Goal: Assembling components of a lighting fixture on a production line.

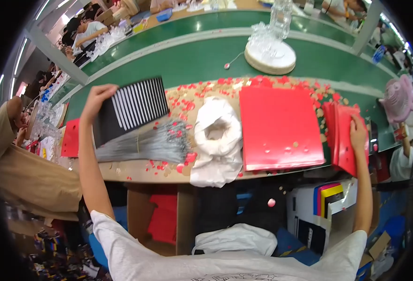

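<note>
My left hand is closed on the upper left edge of a black-and-white striped sheet. Under it lies a plain black sheet. A bundle of thin grey wires, tied round its middle, lies just below. On the far right my right hand grips a small stack of red sheets, which stand fanned and tilted. Between the hands are a flat pile of red plastic-looking sheets and a crumpled white bag with its mouth rolled open.
Red and tan round scraps litter the cardboard-covered bench. Beyond are a round white-topped stand with clear plastic pieces and a green belt. A pink fan stands right. Below the bench sits a cardboard box. Co-workers sit around.
</note>
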Motion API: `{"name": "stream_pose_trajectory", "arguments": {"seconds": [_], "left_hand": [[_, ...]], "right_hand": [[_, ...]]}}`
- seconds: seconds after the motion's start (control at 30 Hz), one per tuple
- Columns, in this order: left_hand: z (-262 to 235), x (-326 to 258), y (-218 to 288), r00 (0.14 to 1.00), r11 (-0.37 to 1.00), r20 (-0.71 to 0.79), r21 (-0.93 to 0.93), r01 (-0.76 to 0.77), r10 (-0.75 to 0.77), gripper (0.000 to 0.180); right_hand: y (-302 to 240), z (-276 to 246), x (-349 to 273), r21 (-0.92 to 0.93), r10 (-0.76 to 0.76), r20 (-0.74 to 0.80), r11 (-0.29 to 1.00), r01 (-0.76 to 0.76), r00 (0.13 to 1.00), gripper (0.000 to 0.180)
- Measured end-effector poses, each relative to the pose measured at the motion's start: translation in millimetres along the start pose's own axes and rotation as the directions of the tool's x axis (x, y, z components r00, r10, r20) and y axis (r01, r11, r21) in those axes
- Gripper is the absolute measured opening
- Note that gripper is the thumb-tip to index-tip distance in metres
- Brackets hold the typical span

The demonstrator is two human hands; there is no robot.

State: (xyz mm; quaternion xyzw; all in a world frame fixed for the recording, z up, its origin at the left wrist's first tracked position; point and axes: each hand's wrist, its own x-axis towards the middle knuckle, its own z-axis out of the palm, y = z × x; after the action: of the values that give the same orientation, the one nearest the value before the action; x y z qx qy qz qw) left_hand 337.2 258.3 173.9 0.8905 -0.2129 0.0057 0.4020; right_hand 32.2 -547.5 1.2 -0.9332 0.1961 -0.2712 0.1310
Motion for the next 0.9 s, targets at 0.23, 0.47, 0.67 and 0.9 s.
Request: {"name": "stream_pose_trajectory", "arguments": {"seconds": [0.23,0.47,0.67,0.9], "left_hand": [[73.8,26.6,-96.1,0.991,0.829,0.072,0.557,0.055,-0.114,0.028],[121.5,16.1,-41.1,0.938,0.779,0.006,0.554,-0.292,0.347,0.028],[174.8,13.1,-57.0,0.943,0.848,-0.062,0.46,-0.263,0.326,0.029],[169.9,22.9,-88.2,0.957,0.924,-0.032,0.271,-0.269,0.288,0.023]], "right_hand": [[-37.6,-9.2,3.2,-0.18,-0.12,0.019,0.976,0.121,0.993,0.036],[-175.7,7.9,98.5,0.037,-0.282,-0.043,0.958,0.283,0.958,0.05],[-307.7,44.4,210.4,0.148,-0.227,-0.227,0.953,0.263,0.947,0.075],[-376.2,37.8,320.6,-0.12,-0.202,-0.187,0.976,0.182,0.961,0.089]]}}
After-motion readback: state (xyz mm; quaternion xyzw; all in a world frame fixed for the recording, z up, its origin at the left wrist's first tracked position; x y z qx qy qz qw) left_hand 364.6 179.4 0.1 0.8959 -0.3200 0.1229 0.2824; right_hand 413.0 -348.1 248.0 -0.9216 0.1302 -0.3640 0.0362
